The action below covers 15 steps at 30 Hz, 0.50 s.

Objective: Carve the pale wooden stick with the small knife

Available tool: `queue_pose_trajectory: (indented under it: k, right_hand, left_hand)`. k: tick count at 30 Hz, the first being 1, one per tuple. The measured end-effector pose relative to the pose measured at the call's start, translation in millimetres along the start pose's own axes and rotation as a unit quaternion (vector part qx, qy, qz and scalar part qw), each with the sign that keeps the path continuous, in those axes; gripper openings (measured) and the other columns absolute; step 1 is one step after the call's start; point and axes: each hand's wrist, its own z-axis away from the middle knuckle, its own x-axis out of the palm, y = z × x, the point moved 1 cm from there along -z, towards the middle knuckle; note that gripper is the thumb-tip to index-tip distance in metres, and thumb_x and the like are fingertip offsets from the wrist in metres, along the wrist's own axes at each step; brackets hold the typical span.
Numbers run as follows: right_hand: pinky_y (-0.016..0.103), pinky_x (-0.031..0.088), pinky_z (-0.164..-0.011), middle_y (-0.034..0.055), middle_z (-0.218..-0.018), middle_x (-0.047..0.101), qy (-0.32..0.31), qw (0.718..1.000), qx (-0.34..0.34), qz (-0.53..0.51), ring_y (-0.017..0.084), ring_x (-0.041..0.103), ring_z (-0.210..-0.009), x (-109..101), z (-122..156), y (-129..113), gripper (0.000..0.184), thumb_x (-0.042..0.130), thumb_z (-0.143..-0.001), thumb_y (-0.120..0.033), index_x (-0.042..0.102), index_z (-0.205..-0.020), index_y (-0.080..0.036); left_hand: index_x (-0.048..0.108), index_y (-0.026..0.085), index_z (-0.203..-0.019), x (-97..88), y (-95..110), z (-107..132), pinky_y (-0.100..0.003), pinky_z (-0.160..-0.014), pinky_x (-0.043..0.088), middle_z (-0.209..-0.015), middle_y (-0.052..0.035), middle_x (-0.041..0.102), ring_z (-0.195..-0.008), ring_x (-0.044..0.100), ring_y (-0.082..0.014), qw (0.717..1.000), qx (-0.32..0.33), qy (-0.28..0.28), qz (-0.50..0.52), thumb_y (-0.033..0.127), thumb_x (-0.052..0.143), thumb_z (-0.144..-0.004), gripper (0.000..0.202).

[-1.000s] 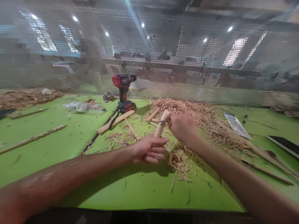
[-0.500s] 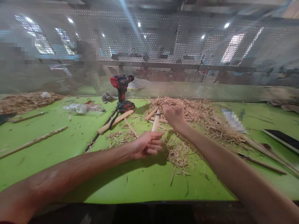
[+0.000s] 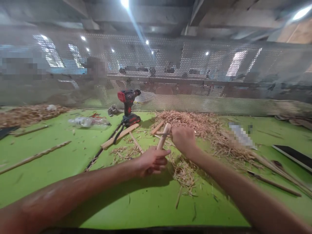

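My left hand point(image 3: 151, 161) is closed round the lower end of a pale wooden stick point(image 3: 163, 137) that slants up and away over the green table point(image 3: 60, 169). My right hand point(image 3: 182, 139) is a fist at the stick's upper end and grips a small blade-like tool, mostly hidden by the fingers. Curled wood shavings point(image 3: 184, 169) lie just under and to the right of both hands.
A red and black cordless drill point(image 3: 128, 104) stands at the back, with a plastic bottle point(image 3: 89, 122) to its left. Loose wooden sticks point(image 3: 119, 135) lie around, more sticks point(image 3: 275, 167) at the right, and a large shavings heap point(image 3: 202, 122) sits behind. A perforated metal screen point(image 3: 170, 74) bounds the table.
My right hand pushed away along the stick, then drew back toward me. The left hand kept its hold on the stick. The camera tilted up a little.
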Motion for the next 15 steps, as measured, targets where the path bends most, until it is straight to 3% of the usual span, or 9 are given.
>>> queue_pose_trajectory:
  k: [7, 15]
  right_hand:
    - [0.031, 0.036, -0.065, 0.0151, -0.081, 0.074, 0.033, 0.999, -0.02, 0.009, 0.023, 0.068, -0.077, 12, -17, -7, 0.047, 0.027, -0.103, -0.02, 0.072, -0.094, -0.01]
    - [0.03, 0.047, -0.075, 0.014, -0.094, 0.073, -0.023, 1.0, -0.01, 0.005, 0.021, 0.067, -0.092, 17, -52, -1, 0.028, 0.042, -0.099, -0.013, 0.07, -0.102, -0.008]
  left_hand:
    - [0.038, 0.021, -0.071, 7.6, 1, 4, -0.015, -0.034, 0.011, -0.043, 0.013, 0.029, -0.034, 0.019, -0.0027, 0.999, -0.006, 0.042, 0.034, 0.032, 0.065, -0.091, 0.035]
    - [0.036, 0.021, -0.067, -3.3, 9, -1, -0.014, -0.031, 0.013, -0.043, 0.0122, 0.028, -0.032, 0.023, -0.0028, 0.994, -0.021, 0.1, 0.035, 0.025, 0.054, -0.096, 0.035]
